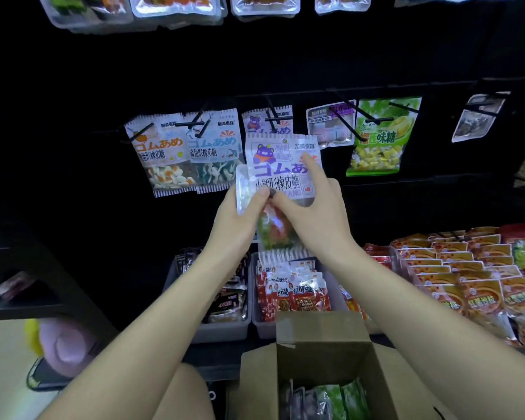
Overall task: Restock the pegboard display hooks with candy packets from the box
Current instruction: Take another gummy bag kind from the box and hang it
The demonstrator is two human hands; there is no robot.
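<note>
I hold a white candy packet with a purple bear (278,165) up in front of the black pegboard, just below a hook (272,115) that carries a matching bear packet (265,121). My left hand (240,218) grips the packet's lower left edge, with another pale packet tucked behind it. My right hand (312,207) pinches its lower right side, index finger lying up across the front. The open cardboard box (325,338) stands below near my knees, with several green and dark packets inside.
Egg-shaped (161,156) and shark-shaped (214,150) gummy packets hang to the left, a marshmallow packet (331,124) and a green durian candy bag (379,137) to the right. Grey bins (222,330) of snacks and rows of orange packets (455,268) fill the shelf below.
</note>
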